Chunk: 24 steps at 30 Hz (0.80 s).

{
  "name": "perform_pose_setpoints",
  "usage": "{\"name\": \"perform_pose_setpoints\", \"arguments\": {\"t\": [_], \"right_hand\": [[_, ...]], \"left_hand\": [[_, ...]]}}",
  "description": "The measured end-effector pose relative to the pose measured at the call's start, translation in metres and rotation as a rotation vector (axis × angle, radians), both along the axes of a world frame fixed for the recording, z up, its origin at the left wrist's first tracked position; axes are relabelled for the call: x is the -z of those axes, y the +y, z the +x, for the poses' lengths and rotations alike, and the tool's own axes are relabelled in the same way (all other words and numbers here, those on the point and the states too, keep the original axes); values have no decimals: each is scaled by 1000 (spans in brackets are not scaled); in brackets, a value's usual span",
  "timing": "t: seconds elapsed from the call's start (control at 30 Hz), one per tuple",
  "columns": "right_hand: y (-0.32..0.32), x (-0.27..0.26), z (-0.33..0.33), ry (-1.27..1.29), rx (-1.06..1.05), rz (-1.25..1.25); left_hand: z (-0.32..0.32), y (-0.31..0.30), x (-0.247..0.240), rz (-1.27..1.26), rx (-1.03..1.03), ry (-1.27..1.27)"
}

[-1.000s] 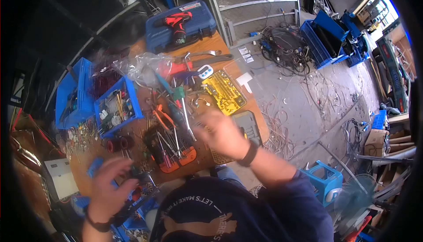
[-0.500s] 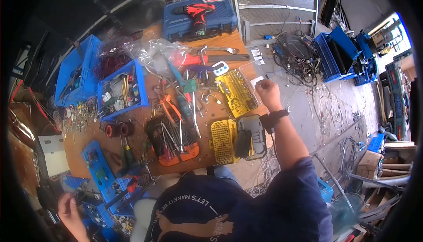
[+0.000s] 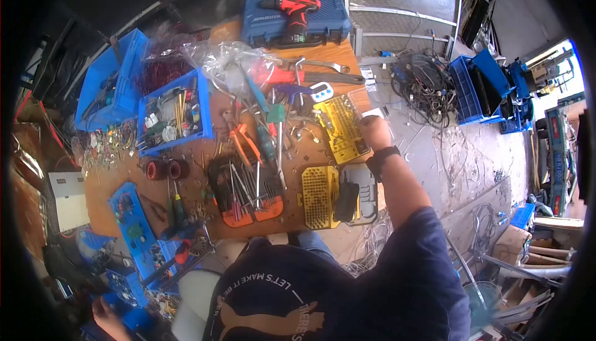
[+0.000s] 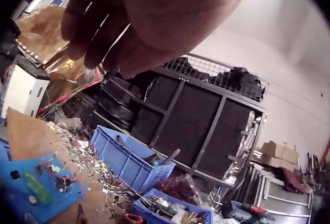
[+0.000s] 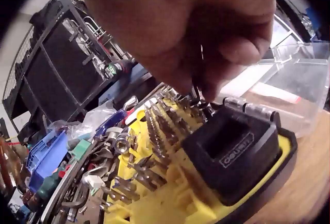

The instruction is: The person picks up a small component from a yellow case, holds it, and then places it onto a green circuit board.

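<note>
My right hand (image 3: pixel 376 134) is at the right edge of a yellow bit case (image 3: pixel 336 129) on the bench. In the right wrist view, its thumb and fingers pinch a small metal piece (image 5: pixel 195 94), mostly hidden by the fingers, over rows of metal bits (image 5: pixel 158 132). Beside them sits a black block (image 5: pixel 232 154) with white lettering, and a clear lid (image 5: pixel 309 87) stands open behind. Low at the far left hangs my left hand (image 3: pixel 107 319). The left wrist view shows its fingers (image 4: pixel 111 43) extended and loosely spread, holding nothing.
A second yellow bit case (image 3: pixel 319 198) lies open nearer me. Left of it are an orange-black tool holder (image 3: pixel 251 212), orange-handled pliers (image 3: pixel 246 144) and blue bins (image 3: pixel 208 114). A red drill (image 3: pixel 298 12) rests on a blue case (image 3: pixel 335 21) at the back.
My right hand has gone from above the bench middle to the yellow bit case at the right. The left hand has dropped down and left, off the bench.
</note>
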State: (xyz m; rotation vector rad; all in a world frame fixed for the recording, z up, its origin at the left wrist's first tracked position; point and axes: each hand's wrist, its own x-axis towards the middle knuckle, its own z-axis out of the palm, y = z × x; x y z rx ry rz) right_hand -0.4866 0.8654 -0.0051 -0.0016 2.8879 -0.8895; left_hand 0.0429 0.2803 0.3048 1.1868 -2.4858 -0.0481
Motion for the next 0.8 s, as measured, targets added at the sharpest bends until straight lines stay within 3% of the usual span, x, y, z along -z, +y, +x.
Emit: {"name": "perform_pose_setpoints", "arguments": {"t": [0.07,0.17,0.2,0.8], "right_hand": [[-3,2,1,-28,7,9],[-7,3,2,21,74,103],[-7,3,3,-10,77,103],[-33,-23,4,-87,23,450]], "left_hand": [[0,2,3,-41,-50,-136],[-22,24,4,61,-128,-103],[-15,17,11,-38,-53,-130],[-27,27,27,21,-73,-83]]}}
